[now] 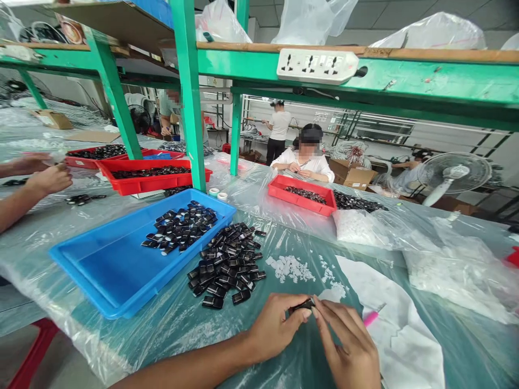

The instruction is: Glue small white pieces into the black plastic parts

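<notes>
My left hand point(275, 327) and my right hand point(348, 346) meet at the near table edge, both pinched on one small black plastic part point(302, 306). A heap of like black parts point(229, 265) lies on the plastic sheet just beyond my left hand. More of them sit in a blue tray point(109, 270) to the left. Small white pieces point(290, 267) are scattered ahead of my hands. A pink tool point(371, 317) lies under my right hand's fingers on a white sheet point(405, 329).
Red trays point(302, 201) point(133, 186) of black parts stand farther back. A co-worker's hands point(44, 178) work at the left, and a seated person point(304, 159) is across the table. Green shelf posts point(190, 97) rise mid-table. Bags of white pieces point(454, 270) lie right; a fan point(452, 175) stands behind.
</notes>
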